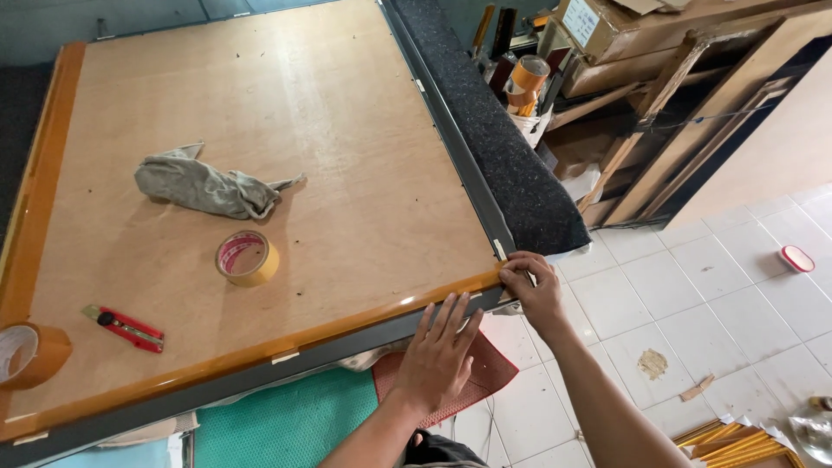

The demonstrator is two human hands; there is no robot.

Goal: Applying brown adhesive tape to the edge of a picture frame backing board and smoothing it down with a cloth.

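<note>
Left hand rests flat, released, on the orange-taped edge of the brown backing board; right hand pinches the tape at the corner. Judgement: firm, even pressure matters.

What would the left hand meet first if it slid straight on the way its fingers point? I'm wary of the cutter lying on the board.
Probably nothing soon: the left hand points up across bare backing board. Tape roll and cutter lie well left.

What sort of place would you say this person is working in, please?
Probably a picture-framing workshop. A large framed backing board lies face down with tape along its edge, a tape roll and red utility knife sit on it, and frame lengths lie on the floor.
</note>
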